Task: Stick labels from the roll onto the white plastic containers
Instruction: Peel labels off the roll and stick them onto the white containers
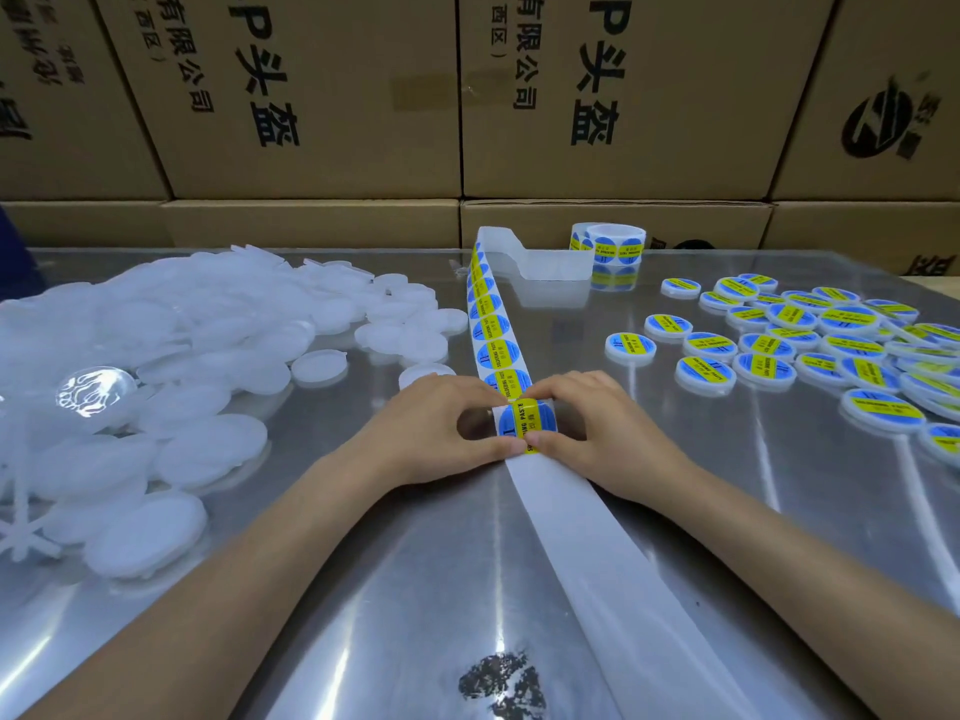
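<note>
1. At table centre, between my two hands: one white plastic container (525, 427), round and flat, with a blue-and-yellow label lying over its top. My left hand (441, 433) and right hand (597, 433) each curl thumb and forefinger round its rim, pinching it from opposite sides.
2. Handling, as I judge it — light, stiff, smooth-sided, likely to skid on the polished table (363, 589). Best held by the rim, as now, leaving the top face free for pressing the label flat.
3. Label strip (491, 324): thin, limp backing paper carrying round labels in a row, running from the container away toward the roll (615, 246) at the far edge. Labels look tacky and easily creased — I would lift one by its edge only.
4. Spent backing (597, 553): bare white strip trailing from the container toward me, lying flat on the table under my right wrist.
5. Unlabelled containers (156, 381): a loose heap on the left, pale and translucent, overlapping one another; nearest strays lie just beside my left hand.
6. Labelled containers (805, 345): spread on the right, well apart from my hands, some stacked at the far right.
7. Cardboard boxes (311, 96): stacked wall behind the table, printed with dark characters.
8. Obstructions: none directly on the container; the strip crosses the work spot, so a careless wrist could drag or fold it.
</note>
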Tool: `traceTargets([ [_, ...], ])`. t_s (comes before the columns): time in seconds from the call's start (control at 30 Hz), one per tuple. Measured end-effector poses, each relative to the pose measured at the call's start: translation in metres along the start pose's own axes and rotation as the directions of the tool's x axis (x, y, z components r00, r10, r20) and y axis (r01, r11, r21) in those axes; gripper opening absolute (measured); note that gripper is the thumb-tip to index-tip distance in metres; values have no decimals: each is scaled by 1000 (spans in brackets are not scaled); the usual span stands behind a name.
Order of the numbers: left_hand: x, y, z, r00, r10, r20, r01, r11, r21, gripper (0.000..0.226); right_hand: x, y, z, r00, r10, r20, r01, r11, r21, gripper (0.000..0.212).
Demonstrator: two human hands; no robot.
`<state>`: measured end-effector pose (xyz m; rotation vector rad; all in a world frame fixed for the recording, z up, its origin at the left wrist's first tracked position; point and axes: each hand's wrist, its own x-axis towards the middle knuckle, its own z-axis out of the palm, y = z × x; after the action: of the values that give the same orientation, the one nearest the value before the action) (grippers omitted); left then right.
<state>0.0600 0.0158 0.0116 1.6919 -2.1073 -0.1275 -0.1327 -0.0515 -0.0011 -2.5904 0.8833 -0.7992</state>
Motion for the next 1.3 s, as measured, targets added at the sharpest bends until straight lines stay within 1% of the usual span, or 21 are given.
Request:
traceTargets([
  [0.1,0,1,1,1000,14,-6,-14,1000,-12,37,0,-1,-1,998,-44,-40,45,999,16,32],
  [0.23,-1,-1,1,1000,24,7,-24,999,-22,39,-1,-4,-2,994,-79,-80,80,997,14,31],
  [0.3,-1,0,-1,999,20,45,-18,1000,-25,45,-1,-6,-4,987,-110,-114,112,994,12,27],
  [0.37,-1,2,-2,997,3,78,1,998,-55,59,-2,-10,-6,979,-139,-150,145,989,30,22],
  [0.4,0,3,-3,996,-9,86,17,996,-84,66,-2,-13,-7,978,-131,-165,141,989,54,27],
  [0.47,0,3,-2,996,-49,81,61,984,-164,72,-3,-17,-8,983,-64,-173,87,988,131,43],
  [0.53,-1,2,-1,994,-78,77,94,970,-226,72,-3,-21,-10,988,7,-156,30,972,232,40],
  [0.57,-2,2,-1,993,-83,81,100,968,-230,72,-2,-22,-12,987,43,-152,5,954,300,39],
  [0.63,-4,3,-2,993,-95,71,107,975,-195,67,-2,-24,-16,981,121,-154,-39,889,456,42],
  [0.7,-4,4,-1,994,-104,43,109,987,-117,51,-2,-25,-19,970,188,-152,-70,820,568,47],
  [0.77,-4,3,-1,995,-99,-14,99,995,-14,35,-2,-24,-20,960,233,-156,-79,758,648,48],
  [0.83,-3,2,-2,993,-87,-81,94,991,90,38,-2,-21,-20,952,257,-170,-67,711,701,38],
  [0.87,-3,0,-3,988,-101,-118,117,984,135,41,-2,-19,-20,950,261,-172,-70,712,699,33],
  [0.93,-3,-3,-7,963,-189,-192,226,955,192,41,-1,-16,-18,947,275,-164,-90,719,689,16],
  [0.97,-3,-5,-8,946,-240,-217,285,936,205,36,-2,-15,-18,945,287,-153,-103,711,695,9],
  [1.07,-5,-10,-11,917,-327,-228,375,901,218,19,-2,-13,-17,938,322,-126,-134,675,725,7],
  [1.13,-5,-9,-13,907,-337,-251,387,903,185,16,-2,-14,-17,935,337,-110,-147,650,746,9],
  [1.2,-4,-6,-14,891,-339,-302,392,910,133,17,-2,-16,-18,935,344,-84,-161,623,765,9],
  [1.3,-4,-5,-14,847,-373,-380,422,905,50,16,-3,-19,-18,938,344,-49,-180,601,778,8],
])
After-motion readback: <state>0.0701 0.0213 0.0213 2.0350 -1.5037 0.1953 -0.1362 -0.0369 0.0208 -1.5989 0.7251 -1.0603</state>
